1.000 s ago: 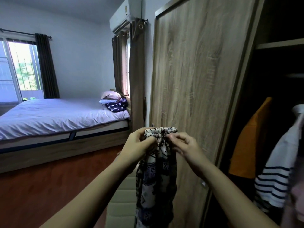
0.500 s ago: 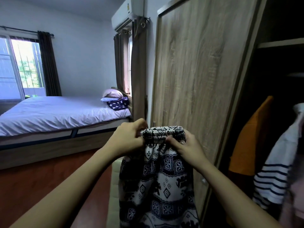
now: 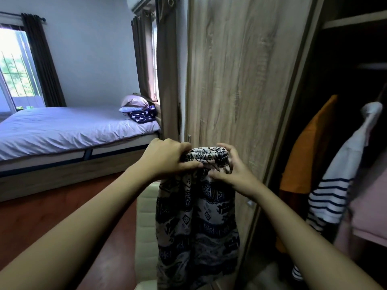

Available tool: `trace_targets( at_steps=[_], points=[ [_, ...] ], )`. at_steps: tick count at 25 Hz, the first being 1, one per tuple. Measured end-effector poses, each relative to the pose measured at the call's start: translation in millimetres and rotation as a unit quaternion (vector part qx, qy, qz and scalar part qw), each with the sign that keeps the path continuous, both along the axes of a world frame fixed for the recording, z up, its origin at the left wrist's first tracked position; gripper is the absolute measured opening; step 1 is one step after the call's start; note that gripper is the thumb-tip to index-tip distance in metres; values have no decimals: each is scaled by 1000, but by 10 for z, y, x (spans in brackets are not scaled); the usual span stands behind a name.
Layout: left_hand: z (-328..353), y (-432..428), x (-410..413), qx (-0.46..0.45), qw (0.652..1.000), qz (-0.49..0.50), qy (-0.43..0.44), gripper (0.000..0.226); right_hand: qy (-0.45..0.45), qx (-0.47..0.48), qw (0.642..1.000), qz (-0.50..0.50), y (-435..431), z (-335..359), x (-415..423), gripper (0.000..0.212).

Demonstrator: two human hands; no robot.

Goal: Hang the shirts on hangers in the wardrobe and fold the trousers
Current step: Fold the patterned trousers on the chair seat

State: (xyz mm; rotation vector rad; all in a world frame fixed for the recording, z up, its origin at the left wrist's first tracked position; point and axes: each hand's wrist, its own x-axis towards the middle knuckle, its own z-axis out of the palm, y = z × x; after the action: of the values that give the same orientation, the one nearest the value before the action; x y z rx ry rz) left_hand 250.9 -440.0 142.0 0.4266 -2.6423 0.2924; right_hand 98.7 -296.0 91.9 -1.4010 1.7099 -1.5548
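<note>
Trousers (image 3: 196, 222) | both hands' fingers pinch waistband | print apparently wordless

One pair of patterned black-and-cream trousers (image 3: 198, 222). Two bare hands: left hand (image 3: 167, 159), right hand (image 3: 232, 170). Two hanging shirts: orange shirt (image 3: 307, 147), white navy-striped shirt (image 3: 339, 176). One bed with pale sheet (image 3: 69, 128). Two pillows (image 3: 134, 102). One star-print navy cloth (image 3: 142, 116).

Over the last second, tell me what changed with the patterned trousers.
Both hands, left hand and right hand, spread the patterned trousers at the waistband, then gathered it again. Both kept their grip. The orange shirt and striped shirt stayed hanging.
</note>
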Motion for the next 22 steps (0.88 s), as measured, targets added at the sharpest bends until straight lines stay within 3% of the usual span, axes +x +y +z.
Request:
trace_targets(
  at_steps=[2,5,9,12,15,17,20,22],
  points=[
    [-55,37,-65,23,999,-19,-16,44,6,5,1000,-19,29,-115,-49,75],
    [-219,139,-209,20,999,23,-29,39,-11,-18,998,-51,19,-282,-102,54],
    [-393,349,-431,14,996,79,42,30,-17,-51,996,-74,-21,-423,-102,36],
    [-335,384,-482,37,994,77,70,29,38,-45,993,-102,64,-559,-103,58],
    [-66,255,-406,72,988,61,118,32,82,76,989,-95,240,-1063,-138,79],
    [169,44,-264,90,977,75,176,37,56,131,984,-108,402,-1462,-114,63],
    [346,-366,61,94,965,120,213,41,52,107,972,-201,600,-1667,-153,25],
    [301,-586,260,111,961,149,206,39,100,79,961,-244,625,-1542,-297,21]
  ],
)
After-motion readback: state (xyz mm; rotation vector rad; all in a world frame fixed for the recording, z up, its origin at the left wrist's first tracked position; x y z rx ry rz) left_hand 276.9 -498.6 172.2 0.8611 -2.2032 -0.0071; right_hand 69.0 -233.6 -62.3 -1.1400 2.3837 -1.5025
